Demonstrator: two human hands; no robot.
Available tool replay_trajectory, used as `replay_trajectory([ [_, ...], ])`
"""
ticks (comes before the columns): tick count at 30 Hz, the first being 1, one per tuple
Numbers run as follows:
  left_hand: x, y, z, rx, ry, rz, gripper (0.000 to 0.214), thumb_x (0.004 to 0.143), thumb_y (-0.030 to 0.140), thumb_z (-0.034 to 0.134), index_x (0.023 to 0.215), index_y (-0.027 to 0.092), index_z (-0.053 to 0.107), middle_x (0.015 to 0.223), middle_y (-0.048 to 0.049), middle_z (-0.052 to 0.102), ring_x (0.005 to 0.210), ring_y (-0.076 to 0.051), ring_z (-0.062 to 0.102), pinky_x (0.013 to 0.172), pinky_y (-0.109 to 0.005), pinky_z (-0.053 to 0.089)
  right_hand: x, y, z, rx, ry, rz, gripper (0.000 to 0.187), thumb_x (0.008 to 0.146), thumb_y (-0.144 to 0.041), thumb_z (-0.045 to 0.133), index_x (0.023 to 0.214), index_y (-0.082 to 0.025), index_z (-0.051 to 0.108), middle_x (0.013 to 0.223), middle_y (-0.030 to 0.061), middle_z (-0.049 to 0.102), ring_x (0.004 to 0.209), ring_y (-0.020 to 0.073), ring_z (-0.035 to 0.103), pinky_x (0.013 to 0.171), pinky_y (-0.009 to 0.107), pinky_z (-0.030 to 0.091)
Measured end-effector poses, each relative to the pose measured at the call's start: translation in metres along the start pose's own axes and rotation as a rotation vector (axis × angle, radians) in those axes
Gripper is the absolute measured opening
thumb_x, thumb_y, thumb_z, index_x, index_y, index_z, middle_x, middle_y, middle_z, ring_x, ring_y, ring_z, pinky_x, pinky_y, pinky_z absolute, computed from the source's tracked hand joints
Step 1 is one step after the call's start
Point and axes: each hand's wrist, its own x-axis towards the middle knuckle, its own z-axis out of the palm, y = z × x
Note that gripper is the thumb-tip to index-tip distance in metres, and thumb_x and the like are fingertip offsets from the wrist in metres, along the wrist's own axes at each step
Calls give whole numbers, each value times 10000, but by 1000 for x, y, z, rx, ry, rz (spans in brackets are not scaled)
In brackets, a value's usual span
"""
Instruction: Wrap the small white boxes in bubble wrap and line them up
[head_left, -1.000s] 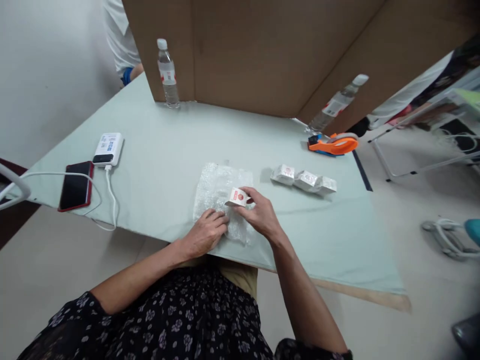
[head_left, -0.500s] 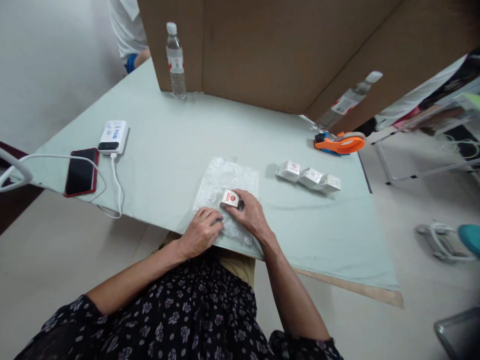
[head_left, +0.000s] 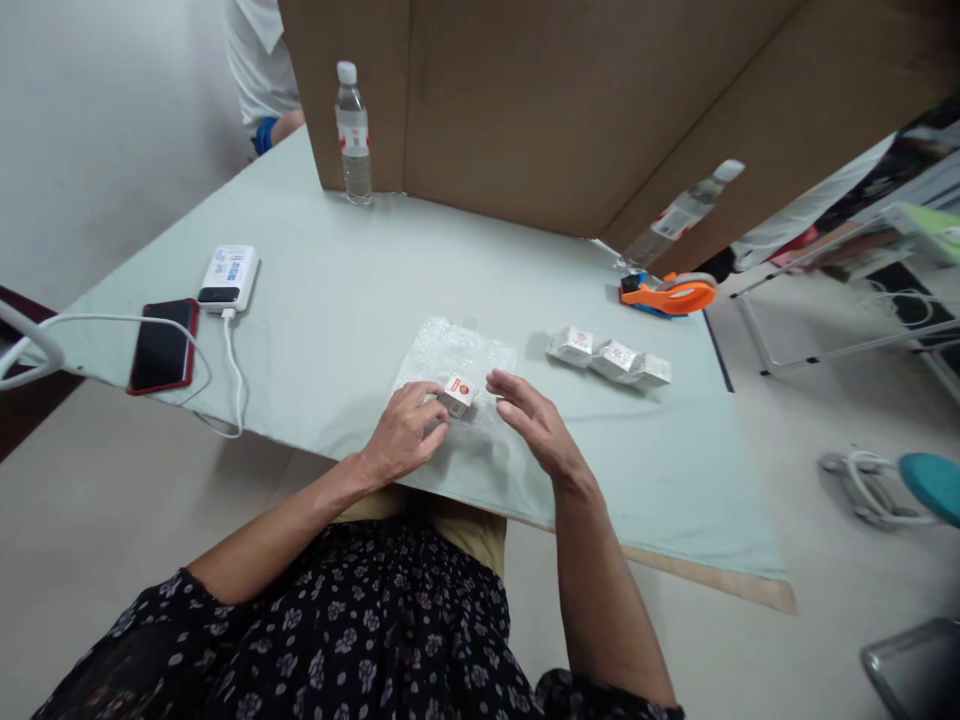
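Observation:
A sheet of clear bubble wrap (head_left: 457, 358) lies flat on the pale green table (head_left: 360, 300) near its front edge. On it sits a small white box with a red mark (head_left: 458, 392). My left hand (head_left: 407, 437) rests on the wrap with its fingertips against the box's left side, fingers curled. My right hand (head_left: 530, 420) hovers just right of the box, fingers spread and apart from it, holding nothing.
Three wrapped small boxes (head_left: 609, 358) lie in a row to the right. An orange tape dispenser (head_left: 666, 293) and a leaning bottle (head_left: 679, 213) sit further back right. Upright bottle (head_left: 354, 133), cardboard screen (head_left: 555, 100), power bank (head_left: 229, 277), red-cased phone (head_left: 162, 344), another person's arm (head_left: 271, 122).
My right hand let go of the small box and drew back to the right, opening. My left hand moved forward along the wrap to touch the box, which now lies flatter.

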Motion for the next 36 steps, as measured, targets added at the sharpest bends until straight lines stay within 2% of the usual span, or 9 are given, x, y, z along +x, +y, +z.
replay_trajectory([
  [5, 17, -4, -3, -7, 13, -54, 59, 848, 174, 585, 822, 181, 638, 1158, -115, 629, 1125, -255, 589, 969, -441, 508, -15, -9, 4, -275, -20, -64, 670, 750, -536, 764, 1340, -298, 553, 1401, 92, 572, 1302, 306, 532, 1091, 541, 423],
  [9, 28, -10, -6, -74, -70, -79, 51, 831, 175, 592, 806, 177, 637, 1250, -117, 633, 1195, -258, 584, 1016, -457, 491, -7, -3, 25, -369, 101, -121, 316, 856, -398, 672, 1133, -250, 649, 1337, 111, 615, 1293, 290, 541, 1083, 512, 421],
  [12, 37, -15, -10, -144, -165, -88, 57, 839, 193, 588, 802, 192, 631, 1182, -80, 681, 1125, -225, 626, 988, -435, 511, 0, -5, 25, -270, 139, -122, 168, 871, -387, 641, 954, -244, 672, 1241, 93, 670, 1204, 272, 602, 1033, 478, 457],
  [18, 31, -16, -15, -102, -223, -74, 149, 838, 331, 664, 920, 207, 650, 1278, -96, 632, 1193, -263, 588, 1009, -469, 488, 21, -6, -9, 62, 235, 57, 284, 907, -461, 550, 919, -214, 691, 976, 54, 734, 923, 215, 684, 822, 385, 536],
  [21, 15, -16, -14, 48, -230, 14, 362, 757, 342, 759, 1070, 215, 631, 1447, -129, 506, 1316, -336, 481, 1076, -532, 415, 35, -2, -18, -16, 115, 94, 253, 853, -430, 607, 924, -205, 696, 854, 30, 721, 802, 197, 670, 754, 368, 532],
  [25, -6, -19, -9, 134, -206, 110, 228, 791, 184, 678, 1015, 197, 639, 1465, -148, 484, 1302, -329, 485, 1067, -532, 412, 36, -5, -1, -291, -77, -11, 411, 771, -400, 725, 1138, -225, 656, 1137, 74, 704, 1000, 249, 655, 888, 430, 503],
  [27, -12, -20, -7, 128, -166, 145, 139, 807, 152, 639, 941, 189, 648, 1427, -151, 519, 1279, -311, 509, 1057, -522, 425, 31, -7, 12, -434, -80, -50, 510, 760, -385, 749, 1226, -231, 609, 1250, 103, 660, 1109, 293, 620, 946, 474, 470],
  [30, -15, -19, -5, 91, -103, 189, 82, 824, 136, 610, 874, 185, 652, 1370, -143, 565, 1258, -286, 531, 1047, -497, 446, 26, -6, 26, -563, -45, -63, 450, 802, -312, 702, 1232, -233, 595, 1238, 112, 665, 1137, 316, 606, 949, 488, 450],
  [36, -8, -11, -8, 48, -21, 139, 102, 816, 118, 608, 868, 193, 654, 1363, -127, 574, 1268, -282, 534, 1027, -492, 471, 27, -4, 25, -573, -86, -130, 374, 820, -275, 668, 1188, -272, 606, 1177, 63, 697, 1086, 284, 627, 941, 462, 443],
])
